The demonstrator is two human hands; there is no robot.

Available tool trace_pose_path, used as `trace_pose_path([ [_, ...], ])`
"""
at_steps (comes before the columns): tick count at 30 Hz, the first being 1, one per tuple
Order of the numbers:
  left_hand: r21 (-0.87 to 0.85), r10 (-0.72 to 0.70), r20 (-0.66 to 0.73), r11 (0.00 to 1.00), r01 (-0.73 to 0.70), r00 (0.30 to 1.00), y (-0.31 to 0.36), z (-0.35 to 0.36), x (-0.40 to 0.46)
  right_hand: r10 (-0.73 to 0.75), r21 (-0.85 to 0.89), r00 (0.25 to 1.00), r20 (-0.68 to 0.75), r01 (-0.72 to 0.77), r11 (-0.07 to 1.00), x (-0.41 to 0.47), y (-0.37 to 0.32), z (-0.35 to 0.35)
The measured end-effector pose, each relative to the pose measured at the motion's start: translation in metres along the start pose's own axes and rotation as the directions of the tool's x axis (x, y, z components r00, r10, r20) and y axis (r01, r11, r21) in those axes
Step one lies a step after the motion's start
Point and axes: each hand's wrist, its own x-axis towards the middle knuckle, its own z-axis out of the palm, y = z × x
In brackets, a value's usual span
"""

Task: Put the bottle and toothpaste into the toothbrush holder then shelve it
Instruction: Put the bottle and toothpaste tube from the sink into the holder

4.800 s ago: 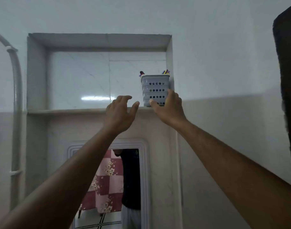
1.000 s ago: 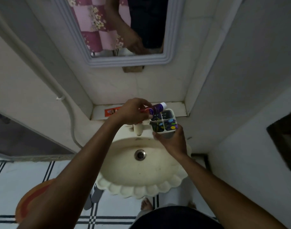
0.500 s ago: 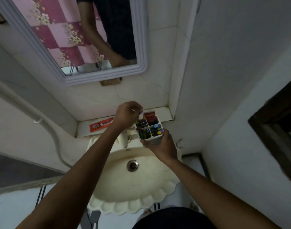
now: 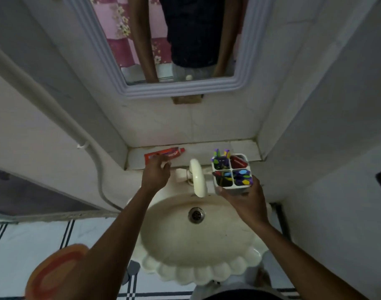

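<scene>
My right hand (image 4: 244, 199) holds a white four-compartment toothbrush holder (image 4: 242, 190) from below, above the right side of the sink. Its compartments hold colourful toothbrushes, and something red sits in the back right one. The bottle is not separately visible. A red toothpaste tube (image 4: 173, 153) lies flat on the tiled ledge (image 4: 239, 147) behind the sink. My left hand (image 4: 156, 173) reaches over the ledge, fingers spread, fingertips at the tube's left end, holding nothing.
A cream scalloped sink (image 4: 228, 239) with a drain is below, its tap (image 4: 197, 177) between my hands. A framed mirror (image 4: 181, 89) hangs above the ledge. A pipe (image 4: 94, 156) runs down the left wall. An orange stool (image 4: 53, 276) stands at bottom left.
My left hand let go of the purple bottle at the holder and moved left to the toothpaste tube. My right hand kept the holder, now further right of the tap.
</scene>
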Motion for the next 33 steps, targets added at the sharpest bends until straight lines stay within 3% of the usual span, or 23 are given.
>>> trace_pose_path([
  [4, 0.362, 0.091, 0.087, 0.925, -0.117, 0.992, -0.017, -0.001, 0.036, 0.004, 0.045, 1.000, -0.013, -0.003, 0.999, -0.002, 0.002, 0.004],
  [9, 0.627, -0.051, 0.346, 0.755, -0.191, 0.937, -0.011, 0.002, 0.068, 0.013, 0.081, 1.000, -0.022, -0.011, 0.997, -0.001, 0.002, 0.004],
  [12, 0.694, -0.079, 0.326, 0.696, -0.182, 0.942, -0.006, 0.004, 0.074, 0.007, 0.064, 1.000, -0.014, -0.006, 0.998, 0.000, 0.002, 0.002],
  [14, 0.627, -0.068, 0.290, 0.767, -0.136, 0.955, -0.004, 0.001, 0.073, 0.012, 0.035, 1.000, 0.003, -0.012, 0.999, -0.001, 0.004, 0.000],
  [17, 0.193, -0.065, 0.265, 0.981, 0.014, 0.962, 0.013, -0.019, 0.057, 0.002, 0.022, 1.000, 0.013, -0.002, 1.000, 0.001, 0.005, -0.003],
  [19, -0.124, -0.056, 0.257, 0.988, 0.090, 0.965, 0.042, -0.039, 0.038, -0.010, 0.034, 1.000, 0.022, 0.009, 0.999, 0.002, 0.005, -0.007],
  [21, -0.305, -0.001, 0.297, 0.948, 0.096, 0.955, 0.073, -0.060, 0.022, -0.013, 0.049, 0.999, 0.035, 0.012, 0.999, 0.004, 0.007, -0.011],
  [26, -0.303, 0.177, 0.461, 0.952, -0.033, 0.870, 0.135, -0.093, -0.007, -0.049, 0.054, 0.997, 0.067, 0.046, 0.997, 0.006, 0.008, -0.019],
  [30, -0.121, 0.283, 0.387, 0.959, -0.256, 0.877, 0.170, -0.089, -0.027, -0.059, 0.043, 0.992, 0.108, 0.055, 0.998, 0.007, 0.013, -0.021],
  [33, 0.089, 0.384, 0.349, 0.894, -0.438, 0.855, 0.186, -0.078, -0.038, -0.061, 0.041, 0.990, 0.126, 0.056, 0.998, 0.010, 0.012, -0.020],
])
